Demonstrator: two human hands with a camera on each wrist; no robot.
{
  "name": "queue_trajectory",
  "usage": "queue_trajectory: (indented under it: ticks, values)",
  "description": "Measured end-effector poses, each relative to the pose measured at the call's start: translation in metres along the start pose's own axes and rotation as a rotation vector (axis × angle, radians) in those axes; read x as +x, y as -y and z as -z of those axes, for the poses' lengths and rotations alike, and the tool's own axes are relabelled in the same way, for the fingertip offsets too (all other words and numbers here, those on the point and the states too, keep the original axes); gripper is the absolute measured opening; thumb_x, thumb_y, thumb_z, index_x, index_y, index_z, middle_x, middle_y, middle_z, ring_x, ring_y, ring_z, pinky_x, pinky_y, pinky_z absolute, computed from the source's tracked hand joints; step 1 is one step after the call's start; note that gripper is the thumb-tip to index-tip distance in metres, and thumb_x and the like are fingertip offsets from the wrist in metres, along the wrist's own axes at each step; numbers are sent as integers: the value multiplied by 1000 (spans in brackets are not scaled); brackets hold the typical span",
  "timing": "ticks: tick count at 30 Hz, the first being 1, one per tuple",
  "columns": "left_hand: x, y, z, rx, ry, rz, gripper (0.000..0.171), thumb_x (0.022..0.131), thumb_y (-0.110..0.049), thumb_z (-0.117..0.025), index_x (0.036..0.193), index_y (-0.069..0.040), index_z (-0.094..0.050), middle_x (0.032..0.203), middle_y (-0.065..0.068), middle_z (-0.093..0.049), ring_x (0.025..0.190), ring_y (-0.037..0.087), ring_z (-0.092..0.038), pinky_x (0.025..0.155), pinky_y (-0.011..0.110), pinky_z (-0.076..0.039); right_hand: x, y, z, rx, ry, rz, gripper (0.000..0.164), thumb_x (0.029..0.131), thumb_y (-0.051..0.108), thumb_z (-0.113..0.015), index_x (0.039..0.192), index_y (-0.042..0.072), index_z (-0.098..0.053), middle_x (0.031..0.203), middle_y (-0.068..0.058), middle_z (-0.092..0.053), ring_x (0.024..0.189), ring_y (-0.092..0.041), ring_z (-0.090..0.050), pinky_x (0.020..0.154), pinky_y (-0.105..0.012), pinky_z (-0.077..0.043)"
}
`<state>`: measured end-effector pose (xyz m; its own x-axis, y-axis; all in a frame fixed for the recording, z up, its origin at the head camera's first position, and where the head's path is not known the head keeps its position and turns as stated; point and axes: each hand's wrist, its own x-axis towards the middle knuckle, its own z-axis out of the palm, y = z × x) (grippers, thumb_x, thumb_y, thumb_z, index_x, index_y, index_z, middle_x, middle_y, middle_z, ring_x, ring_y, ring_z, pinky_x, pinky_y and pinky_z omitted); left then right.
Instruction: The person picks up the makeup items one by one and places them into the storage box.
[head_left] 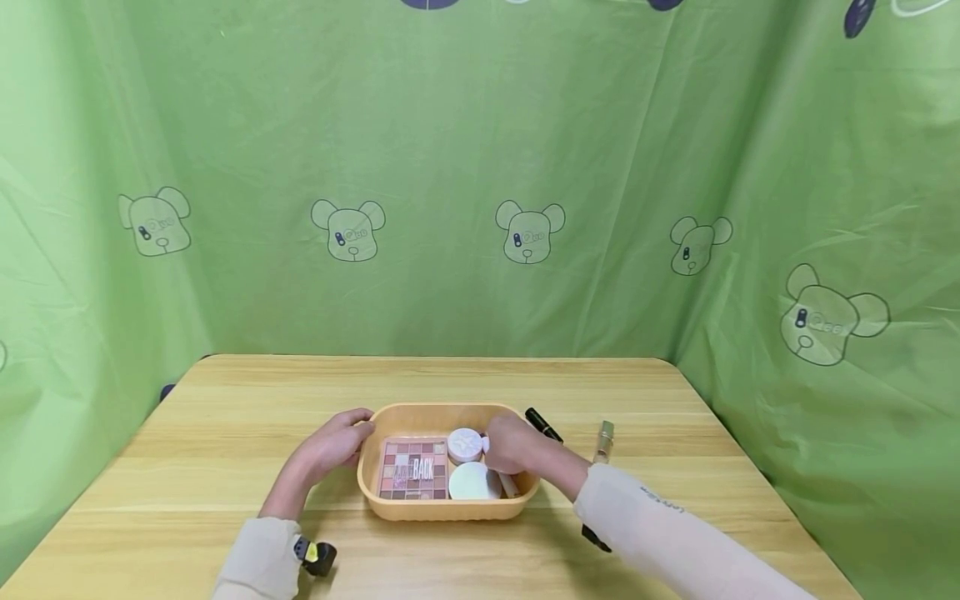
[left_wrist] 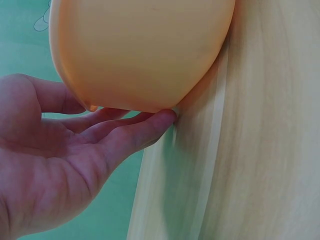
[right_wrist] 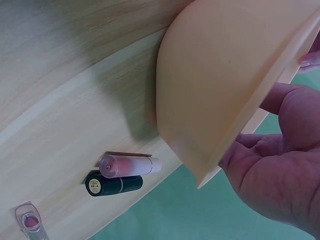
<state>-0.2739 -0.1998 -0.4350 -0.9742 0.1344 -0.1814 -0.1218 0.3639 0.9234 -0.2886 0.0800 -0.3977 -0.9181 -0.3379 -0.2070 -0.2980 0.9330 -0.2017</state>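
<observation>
A peach-orange plastic basket (head_left: 450,510) with rounded corners stands on the table. My left hand (head_left: 337,442) holds its left end, the thumb at the rim and the fingers (left_wrist: 135,135) along the outer wall. Inside lie a makeup palette (head_left: 414,471) with many pink and brown squares, a small white round case (head_left: 465,445) and a larger white disc (head_left: 474,482). My right hand (head_left: 513,446) reaches into the basket's right end. A small white piece shows by its fingers, and a pale tube (head_left: 509,484) lies below. The basket wall hides the right fingertips in the right wrist view.
Right of the basket, a black lipstick tube (right_wrist: 114,183) lies beside a clear pink one (right_wrist: 130,165). Another clear tube with a greenish end (head_left: 605,433) stands or lies farther right. A green curtain (head_left: 450,317) surrounds the wooden table (head_left: 262,400).
</observation>
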Motion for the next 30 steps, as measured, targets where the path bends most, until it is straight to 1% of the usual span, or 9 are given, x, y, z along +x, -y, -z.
queue_trajectory:
  ticks: [5,9,16,18,19,23,26,30]
  values:
    - [0,0,-1,4,1,-3,43,107,-18,-39,141,7,-48,118,18,-64,102,22,-62,83,34,-56,0,-1,2,-12,-8,19,30,85,5,-64,59,12,-49,60,-2,-48,55,-12,-49,50,-21,-40]
    - [0,0,-1,5,1,-3,44,107,-18,-39,142,7,-47,118,18,-63,103,22,-62,84,35,-57,0,-3,4,22,-4,-1,29,83,4,-63,59,13,-49,59,-1,-45,54,-12,-49,49,-21,-40]
    - [0,1,-1,1,1,-3,44,107,-17,-38,143,8,-45,120,20,-63,105,24,-62,87,36,-57,-1,-4,8,79,-4,-29,31,80,3,-62,57,15,-44,54,2,-37,51,-12,-46,47,-22,-36]
    - [0,1,-1,0,0,-1,44,107,-17,-38,143,8,-46,118,20,-63,104,24,-62,86,36,-57,-1,-5,10,79,-9,-27,30,81,5,-63,59,14,-45,55,1,-39,51,-12,-47,47,-22,-37]
    - [0,1,-1,0,2,-3,45,107,-17,-39,143,8,-45,119,20,-63,104,24,-62,86,36,-57,-1,-5,12,78,-15,-25,30,81,6,-64,59,14,-44,55,1,-39,51,-12,-46,47,-22,-36]
    - [0,0,-1,-2,7,-9,45,107,-17,-39,144,9,-45,123,21,-63,107,24,-64,89,39,-58,0,-7,18,93,-59,11,27,84,9,-66,64,11,-49,60,-1,-46,55,-13,-47,48,-22,-37]
    - [0,0,-1,-3,12,-13,46,107,-17,-38,144,10,-44,126,22,-63,111,26,-64,92,41,-57,2,-9,23,130,-84,21,31,87,10,-67,62,12,-48,57,1,-44,51,-12,-43,47,-22,-33]
    - [-1,-1,-1,5,7,-11,47,107,-18,-39,145,10,-42,128,22,-62,112,26,-63,92,41,-57,3,-12,29,184,-112,22,42,89,9,-64,57,16,-38,49,6,-30,44,-9,-30,42,-21,-25]
